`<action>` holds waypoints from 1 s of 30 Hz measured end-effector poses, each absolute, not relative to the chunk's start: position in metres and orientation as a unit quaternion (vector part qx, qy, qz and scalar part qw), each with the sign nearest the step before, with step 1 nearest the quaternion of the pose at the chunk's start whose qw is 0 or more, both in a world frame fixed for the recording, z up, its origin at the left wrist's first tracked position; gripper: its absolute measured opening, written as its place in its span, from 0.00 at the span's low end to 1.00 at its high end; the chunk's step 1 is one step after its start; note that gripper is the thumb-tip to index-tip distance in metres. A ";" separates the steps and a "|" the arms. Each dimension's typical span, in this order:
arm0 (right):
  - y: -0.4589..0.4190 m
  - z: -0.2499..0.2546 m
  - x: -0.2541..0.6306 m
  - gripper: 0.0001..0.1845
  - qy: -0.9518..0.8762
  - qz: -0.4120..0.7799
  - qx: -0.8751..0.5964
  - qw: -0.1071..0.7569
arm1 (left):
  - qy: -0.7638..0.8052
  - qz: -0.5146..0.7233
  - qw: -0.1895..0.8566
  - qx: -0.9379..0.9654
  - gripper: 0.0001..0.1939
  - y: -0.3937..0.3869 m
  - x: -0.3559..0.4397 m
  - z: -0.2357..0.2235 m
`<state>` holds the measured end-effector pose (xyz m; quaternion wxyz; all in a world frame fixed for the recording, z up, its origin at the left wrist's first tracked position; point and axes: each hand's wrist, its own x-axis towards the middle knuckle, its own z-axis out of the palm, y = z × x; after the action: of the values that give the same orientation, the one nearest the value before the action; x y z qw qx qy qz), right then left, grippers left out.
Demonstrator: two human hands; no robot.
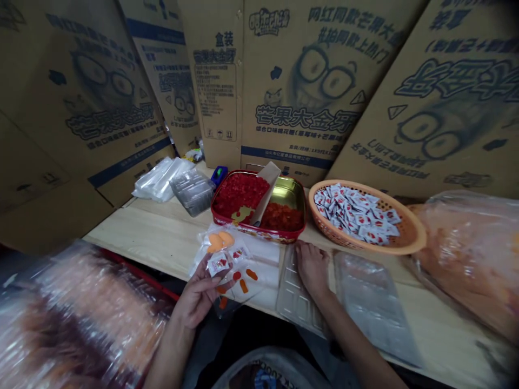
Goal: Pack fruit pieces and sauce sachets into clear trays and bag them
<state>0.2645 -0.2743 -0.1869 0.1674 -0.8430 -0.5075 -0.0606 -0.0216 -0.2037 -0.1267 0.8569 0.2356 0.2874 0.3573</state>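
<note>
My left hand [199,296] pinches a small white sachet [219,264] with red print between thumb and fingers. Close by are a second sachet [238,252], orange oval sweets [220,241] and several small red and orange gummy pieces [244,285], lying on or over clear film; whether the hand also holds that film I cannot tell. My right hand [314,266] is closed at the far end of a clear plastic tray [292,294], fingers curled and their tips hidden. Just beyond stands a red tin [259,232] with red pieces [239,193] and orange-red pieces [283,216], split by a card divider [267,192].
An orange basket [413,237] of sachets stands right of the tin. More clear trays [371,302] lie on the right, with a bag of orange sweets [474,254] beyond. Trays [193,190] are stacked at the back left. Large cartons [284,81] wall the table's rear.
</note>
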 end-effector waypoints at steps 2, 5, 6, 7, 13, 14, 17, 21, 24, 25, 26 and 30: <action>-0.274 -0.186 0.266 0.21 -0.508 -0.066 -0.839 0.182 | 0.297 0.360 0.853 0.235 0.34 -0.205 -0.020 -0.128; -0.276 -0.186 0.268 0.21 -0.496 -0.082 -0.836 0.221 | 0.307 0.360 0.850 0.233 0.34 -0.207 -0.018 -0.128; -0.277 -0.185 0.269 0.21 -0.492 -0.086 -0.834 0.236 | 0.309 0.358 0.850 0.234 0.34 -0.208 -0.018 -0.129; -0.277 -0.182 0.269 0.22 -0.490 -0.086 -0.830 0.254 | 0.310 0.355 0.850 0.234 0.34 -0.208 -0.018 -0.129; -0.269 -0.127 0.264 0.20 -0.583 0.094 -0.706 0.390 | 0.279 0.328 0.877 0.212 0.37 -0.214 -0.013 -0.137; -0.265 -0.114 0.258 0.20 -0.604 0.139 -0.676 0.399 | 0.270 0.321 0.883 0.210 0.38 -0.215 -0.011 -0.139; -0.249 -0.084 0.231 0.20 -0.669 0.204 -0.605 0.382 | 0.251 0.303 0.897 0.203 0.36 -0.221 -0.002 -0.146; -0.220 -0.071 0.187 0.17 -0.729 0.127 -0.611 0.280 | 0.232 0.302 0.905 0.187 0.25 -0.228 0.010 -0.150; -0.202 -0.075 0.162 0.15 -0.737 0.059 -0.645 0.191 | 0.218 0.292 0.915 0.174 0.22 -0.232 0.018 -0.149; -0.197 -0.078 0.156 0.14 -0.737 0.044 -0.653 0.169 | 0.213 0.288 0.918 0.172 0.23 -0.233 0.020 -0.148; -0.193 -0.081 0.152 0.14 -0.733 0.030 -0.661 0.156 | 0.208 0.286 0.920 0.171 0.25 -0.233 0.022 -0.147; -0.182 -0.095 0.146 0.15 -0.709 -0.025 -0.691 0.142 | 0.196 0.316 0.910 0.185 0.27 -0.237 0.027 -0.146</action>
<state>0.1455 -0.1824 -0.0948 0.1424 -0.6907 -0.7085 -0.0246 0.0267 -0.2367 -0.1456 0.9099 0.1848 0.1956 0.3158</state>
